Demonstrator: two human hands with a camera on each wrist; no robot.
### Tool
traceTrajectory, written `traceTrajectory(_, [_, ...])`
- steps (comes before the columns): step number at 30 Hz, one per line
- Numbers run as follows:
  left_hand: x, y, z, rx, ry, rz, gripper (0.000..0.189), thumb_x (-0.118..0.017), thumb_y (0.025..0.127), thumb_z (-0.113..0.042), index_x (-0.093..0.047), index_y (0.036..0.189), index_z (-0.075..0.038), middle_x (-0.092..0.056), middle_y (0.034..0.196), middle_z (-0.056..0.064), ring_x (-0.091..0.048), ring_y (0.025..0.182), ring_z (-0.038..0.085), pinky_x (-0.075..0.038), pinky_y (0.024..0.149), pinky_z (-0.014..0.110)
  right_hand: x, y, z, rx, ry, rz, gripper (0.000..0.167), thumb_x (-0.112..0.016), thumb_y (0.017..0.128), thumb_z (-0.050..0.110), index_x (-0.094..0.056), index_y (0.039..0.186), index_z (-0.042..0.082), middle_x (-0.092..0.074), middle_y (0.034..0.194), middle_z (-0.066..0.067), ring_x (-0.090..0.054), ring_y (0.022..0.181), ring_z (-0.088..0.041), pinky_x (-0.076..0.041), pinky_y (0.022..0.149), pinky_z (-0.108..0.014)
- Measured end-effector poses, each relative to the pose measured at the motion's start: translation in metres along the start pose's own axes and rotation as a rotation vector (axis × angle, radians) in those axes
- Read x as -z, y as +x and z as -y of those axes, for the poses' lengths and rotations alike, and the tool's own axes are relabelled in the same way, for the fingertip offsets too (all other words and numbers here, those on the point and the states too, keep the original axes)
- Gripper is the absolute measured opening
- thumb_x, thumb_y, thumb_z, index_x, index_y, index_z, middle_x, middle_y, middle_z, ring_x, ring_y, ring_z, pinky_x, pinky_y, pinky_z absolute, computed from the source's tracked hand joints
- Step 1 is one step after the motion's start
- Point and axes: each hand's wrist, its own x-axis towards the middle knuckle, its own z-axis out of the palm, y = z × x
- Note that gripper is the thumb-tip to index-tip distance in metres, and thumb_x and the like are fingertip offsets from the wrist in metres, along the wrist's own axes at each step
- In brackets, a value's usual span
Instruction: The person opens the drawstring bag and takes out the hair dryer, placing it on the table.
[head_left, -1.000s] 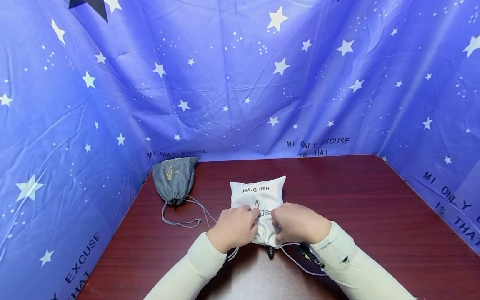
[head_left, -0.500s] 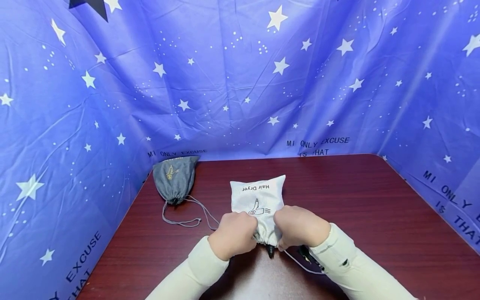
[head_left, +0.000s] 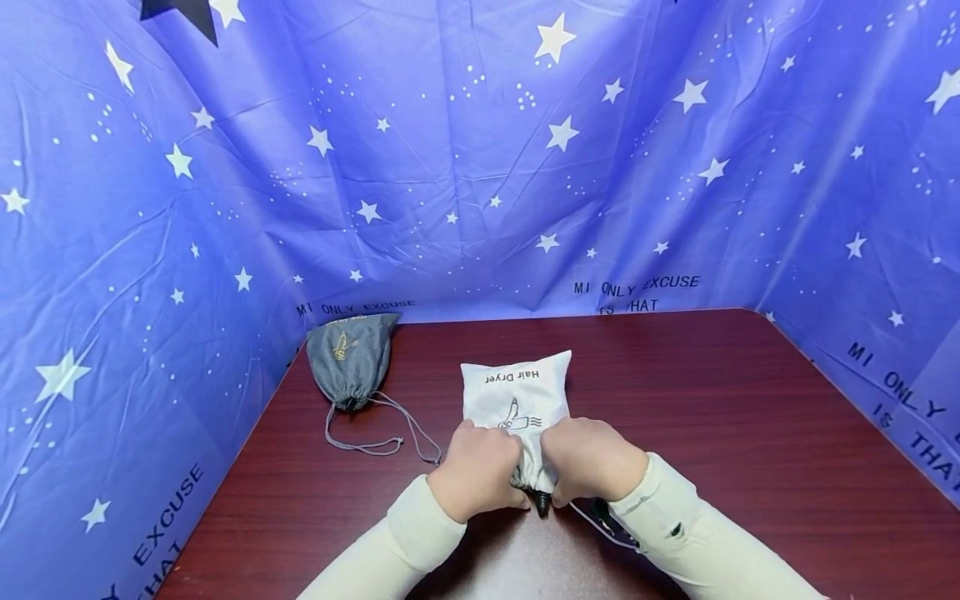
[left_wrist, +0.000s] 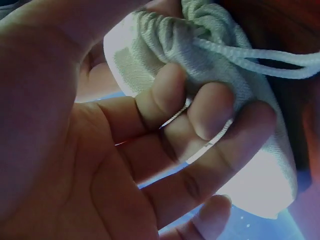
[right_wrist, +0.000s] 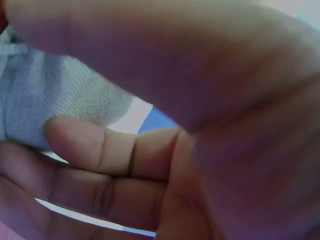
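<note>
A white drawstring bag (head_left: 513,392), printed "Hair Dryer" upside down, lies in the middle of the table with its gathered mouth toward me. A black ribbed tip (head_left: 542,503) pokes out of that mouth. My left hand (head_left: 480,468) holds the bag's left side by the mouth; in the left wrist view its curled fingers (left_wrist: 212,107) rest against the cloth and a white cord (left_wrist: 270,62) loops out. On the opposite side my right hand (head_left: 592,457) grips the bag, fingers (right_wrist: 75,142) against the fabric in the right wrist view. What the bag contains is hidden.
At the table's back left lies a grey drawstring bag (head_left: 348,354) with a gold print, its grey cord (head_left: 367,450) trailing toward my left hand. Starry blue cloth (head_left: 450,167) hangs around the dark red table (head_left: 712,392) on the left, back and right.
My left hand first shifted back off the print, then slid in toward the black tip. The right hand also moved slightly inward at the mouth. The white bag stays in place.
</note>
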Motion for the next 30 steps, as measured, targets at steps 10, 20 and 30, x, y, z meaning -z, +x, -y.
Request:
traceTrajectory(10, [-0.005,0.003,0.001,-0.011,0.013,-0.067,0.04,-0.085,0.069,-0.058,-0.064,0.072,-0.023,-0.065,0.067,-0.005,-0.064,0.063,0.017,-0.045,0.062,0.038,0.0,-0.001,0.0,0.015,-0.037,-0.064,0.045,-0.093,0.054,0.031,-0.049,0.059,0.024,-0.052,0.061,0.005,-0.051,0.055,-0.02,-0.049,0.051,-0.044])
traceTrajectory(20, [-0.002,0.005,0.006,-0.042,0.017,-0.127,0.032,-0.08,0.075,-0.051,-0.063,0.077,-0.024,-0.064,0.07,-0.007,-0.064,0.064,0.016,-0.046,0.057,0.037,0.01,-0.004,-0.006,0.021,-0.011,-0.041,0.038,-0.086,0.06,0.027,-0.048,0.057,0.023,-0.05,0.061,0.005,-0.048,0.055,-0.017,-0.043,0.05,-0.041])
traceTrajectory(30, [0.004,0.006,0.009,-0.042,0.038,-0.256,0.032,-0.077,0.076,-0.051,-0.061,0.073,-0.023,-0.06,0.066,-0.009,-0.059,0.057,0.016,-0.042,0.049,0.036,0.018,-0.007,-0.014,0.062,-0.01,-0.143,0.041,-0.083,0.065,0.031,-0.043,0.057,0.026,-0.046,0.058,0.007,-0.043,0.052,-0.015,-0.038,0.048,-0.04])
